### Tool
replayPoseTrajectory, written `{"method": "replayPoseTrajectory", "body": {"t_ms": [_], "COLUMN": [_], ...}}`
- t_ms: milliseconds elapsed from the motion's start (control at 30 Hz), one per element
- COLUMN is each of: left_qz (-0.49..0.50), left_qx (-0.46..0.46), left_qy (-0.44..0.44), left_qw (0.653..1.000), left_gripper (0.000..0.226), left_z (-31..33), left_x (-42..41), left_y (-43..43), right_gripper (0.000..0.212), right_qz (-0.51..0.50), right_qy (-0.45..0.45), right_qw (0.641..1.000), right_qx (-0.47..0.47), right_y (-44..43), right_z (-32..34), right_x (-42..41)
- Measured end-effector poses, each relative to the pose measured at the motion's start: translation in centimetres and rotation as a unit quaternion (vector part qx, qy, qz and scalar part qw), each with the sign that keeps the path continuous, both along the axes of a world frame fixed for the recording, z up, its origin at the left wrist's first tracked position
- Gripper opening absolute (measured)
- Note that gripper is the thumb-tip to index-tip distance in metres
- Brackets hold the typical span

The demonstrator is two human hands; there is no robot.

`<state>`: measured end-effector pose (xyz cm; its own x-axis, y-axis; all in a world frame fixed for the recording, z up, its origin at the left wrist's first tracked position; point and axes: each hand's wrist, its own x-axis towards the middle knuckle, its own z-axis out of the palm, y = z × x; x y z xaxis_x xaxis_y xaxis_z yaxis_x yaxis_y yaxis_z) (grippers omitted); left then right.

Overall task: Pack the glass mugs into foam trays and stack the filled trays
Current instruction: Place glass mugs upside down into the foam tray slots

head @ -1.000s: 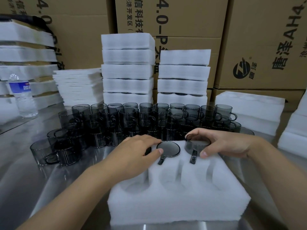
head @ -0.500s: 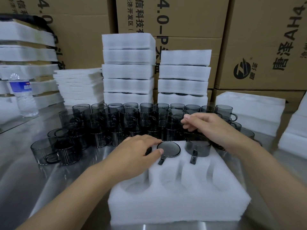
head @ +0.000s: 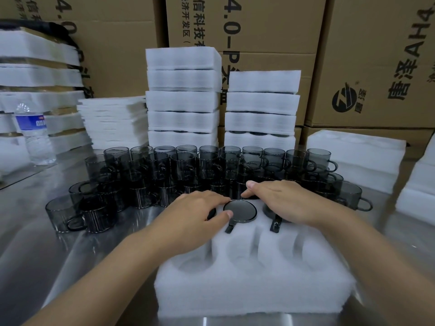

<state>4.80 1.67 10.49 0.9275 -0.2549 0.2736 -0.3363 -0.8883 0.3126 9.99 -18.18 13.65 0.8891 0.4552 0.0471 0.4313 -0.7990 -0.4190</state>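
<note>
seating glass mugs (head: 240,211), likely brittle and slick, in soft foam tray (head: 247,290): right hand (head: 282,201) pressing flat, left hand (head: 193,215) resting loose-fingered; best gripped around body.

One head-worn wide-angle view, facing forward and down across the bench (head: 47,267), close over the left hand (head: 190,215), right hand (head: 289,203) and foam tray (head: 254,295). Mugs (head: 183,165) sit mid-frame, cartons (head: 259,31) close off the back, straight lines bowing toward the frame edges.

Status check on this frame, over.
Left hand resting on left mug; right hand flat on right mug. Middle mug seated in tray. Front pockets empty. Nothing blocking.
</note>
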Motion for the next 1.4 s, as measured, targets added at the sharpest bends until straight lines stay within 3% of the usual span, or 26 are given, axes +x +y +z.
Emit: {"method": "replayPoseTrajectory", "body": {"t_ms": [267,733,833,933,1033,1167,1400], "left_qz": [0.001,-0.01,-0.021,0.077,0.26,0.374,0.422], "left_qx": [0.007,0.005,-0.03,-0.012,0.08,0.113,0.142], "left_qy": [0.001,-0.01,0.001,-0.078,-0.16,-0.067,0.113], "left_qw": [1.0,1.0,0.999,0.994,0.949,0.918,0.888], "left_gripper": [0.044,0.044,0.038,0.044,0.045,0.034,0.039], "left_z": [0.2,0.0,0.4,1.6,3.3,4.5,4.4], "left_x": [-0.2,0.1,-0.2,-0.6,-0.7,-1.0,-0.3], "left_y": [-0.1,-0.1,0.1,0.9,2.9,6.4,10.8], "right_gripper": [0.052,0.057,0.057,0.054,0.053,0.052,0.051], "right_qz": [0.027,0.039,0.039,0.038,0.039,0.039,0.038], "right_qy": [-0.011,0.023,0.022,0.022,0.028,0.025,0.023], "right_qw": [0.994,0.99,0.991,0.991,0.991,0.991,0.992], "right_qx": [-0.11,-0.133,-0.129,-0.126,-0.124,-0.126,-0.117], "right_y": [0.7,0.8,0.8,0.7,0.7,0.7,0.7], "right_z": [-1.0,-1.3,-1.3,-1.3,-1.3,-1.4,-1.4], "right_x": [-0.2,0.4,0.3,0.3,0.3,0.3,0.3]}}
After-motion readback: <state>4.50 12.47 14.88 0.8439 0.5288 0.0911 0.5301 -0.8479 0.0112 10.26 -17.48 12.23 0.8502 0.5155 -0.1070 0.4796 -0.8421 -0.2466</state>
